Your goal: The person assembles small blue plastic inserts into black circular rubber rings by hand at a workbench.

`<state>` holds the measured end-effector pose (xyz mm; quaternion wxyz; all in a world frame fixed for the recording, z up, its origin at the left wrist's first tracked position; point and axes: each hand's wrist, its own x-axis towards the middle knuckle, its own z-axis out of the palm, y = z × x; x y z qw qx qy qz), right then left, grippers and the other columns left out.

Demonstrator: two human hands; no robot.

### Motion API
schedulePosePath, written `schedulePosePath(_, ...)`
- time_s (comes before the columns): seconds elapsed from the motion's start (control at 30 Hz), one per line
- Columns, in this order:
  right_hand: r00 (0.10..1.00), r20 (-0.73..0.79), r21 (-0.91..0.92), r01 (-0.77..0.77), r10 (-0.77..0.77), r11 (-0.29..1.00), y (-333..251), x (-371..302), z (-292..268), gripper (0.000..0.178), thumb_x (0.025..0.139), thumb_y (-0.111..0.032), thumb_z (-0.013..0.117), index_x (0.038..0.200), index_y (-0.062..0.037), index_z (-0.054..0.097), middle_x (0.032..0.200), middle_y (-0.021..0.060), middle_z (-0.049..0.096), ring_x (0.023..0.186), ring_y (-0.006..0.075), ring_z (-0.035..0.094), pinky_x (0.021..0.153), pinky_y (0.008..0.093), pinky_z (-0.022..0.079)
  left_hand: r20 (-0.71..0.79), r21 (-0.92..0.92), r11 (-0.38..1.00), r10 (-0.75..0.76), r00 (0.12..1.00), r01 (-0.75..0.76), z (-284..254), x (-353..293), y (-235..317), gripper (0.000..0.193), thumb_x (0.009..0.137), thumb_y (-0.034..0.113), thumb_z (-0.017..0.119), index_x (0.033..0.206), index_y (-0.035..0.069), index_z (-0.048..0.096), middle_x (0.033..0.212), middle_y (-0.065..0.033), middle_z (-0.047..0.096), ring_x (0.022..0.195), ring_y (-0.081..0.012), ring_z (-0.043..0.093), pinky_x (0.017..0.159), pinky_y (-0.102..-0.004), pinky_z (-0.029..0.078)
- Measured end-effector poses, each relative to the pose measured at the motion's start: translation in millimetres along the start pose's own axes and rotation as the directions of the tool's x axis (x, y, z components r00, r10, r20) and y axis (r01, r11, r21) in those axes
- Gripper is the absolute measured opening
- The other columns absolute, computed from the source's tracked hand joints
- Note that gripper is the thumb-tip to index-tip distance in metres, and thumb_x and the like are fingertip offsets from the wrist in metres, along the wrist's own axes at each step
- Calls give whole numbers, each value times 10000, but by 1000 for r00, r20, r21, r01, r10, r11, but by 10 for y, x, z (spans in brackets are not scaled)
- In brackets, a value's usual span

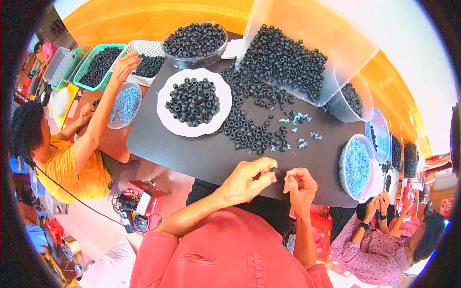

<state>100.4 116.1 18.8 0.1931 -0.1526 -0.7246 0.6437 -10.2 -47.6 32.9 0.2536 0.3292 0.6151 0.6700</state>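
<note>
My left hand and my right hand meet at the near edge of a black work mat. Between their fingertips they pinch one small black ring-shaped part. Just beyond my hands a loose pile of the same black rings spreads over the mat. A few small silvery pieces lie beside the pile. A white plate heaped with black rings sits to the left of the pile.
A tipped clear bin spills black rings. A clear bowl of rings stands behind the plate; round tubs of silvery bits sit right. A person in yellow reaches into a white basket; another person sits lower right.
</note>
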Motion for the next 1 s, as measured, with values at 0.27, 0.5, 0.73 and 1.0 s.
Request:
schedulePosePath(0.27,1000,-3,4,14,-14,1000,14,-24,-8,92,858,47,544,917,-6,591,756,31,591,549,51,513,487,191,414,-211,696,654,581,786,-296,-1125,694,710,195,846,61,556,1024,-14,581,922,-161,623,846,-277,630,765,-338,485)
schedulePosePath(0.5,1000,-30,-13,-11,10,1000,-33,-74,0,92,839,56,544,892,1,595,749,40,598,558,58,530,492,193,422,-87,911,372,595,799,-178,-2221,2209,466,200,802,170,558,884,0,621,863,-196,618,888,-374,555,808,-445,427)
schedulePosePath(0.73,993,-89,60,-73,78,996,-58,-34,13,111,802,88,562,869,13,609,756,58,610,563,57,536,485,190,420,121,970,114,544,830,-215,-2576,3173,-270,170,749,163,547,787,23,633,764,-208,636,844,-430,564,783,-506,433)
schedulePosePath(1.0,996,-71,-5,-63,62,998,-55,-12,-20,139,782,91,558,859,-7,621,787,78,632,613,87,572,529,189,435,187,982,-37,171,967,-183,-2661,3554,-626,248,758,173,547,940,56,668,959,-237,644,927,-452,572,828,-533,441)
